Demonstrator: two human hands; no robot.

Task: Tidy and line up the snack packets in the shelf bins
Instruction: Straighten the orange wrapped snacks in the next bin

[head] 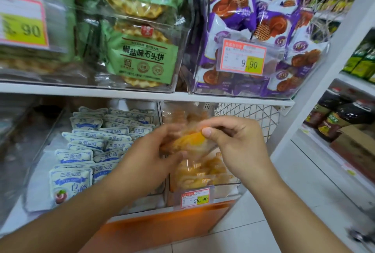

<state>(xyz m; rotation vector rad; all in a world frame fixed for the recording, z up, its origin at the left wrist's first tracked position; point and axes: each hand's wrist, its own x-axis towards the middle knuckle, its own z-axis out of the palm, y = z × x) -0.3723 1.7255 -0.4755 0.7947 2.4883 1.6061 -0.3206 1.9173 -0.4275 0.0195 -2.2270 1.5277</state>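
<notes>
A clear packet of orange-yellow snack (191, 141) is held between both hands above the lower right clear bin (227, 186), which holds more of the same orange packets (199, 171). My left hand (151, 155) grips the packet's left side. My right hand (231, 143) pinches its top right edge between thumb and fingers. The packet is blurred by motion. To the left, a bin of white-and-blue packets (89, 147) lies in rows.
The upper shelf carries a bin of green waffle-biscuit packets (142, 53) and a bin of purple pastry packets (253, 29) with a 9.90 tag. A 29.90 tag (195, 198) hangs on the lower right bin. Bottles (332, 118) stand on the neighbouring shelf at right.
</notes>
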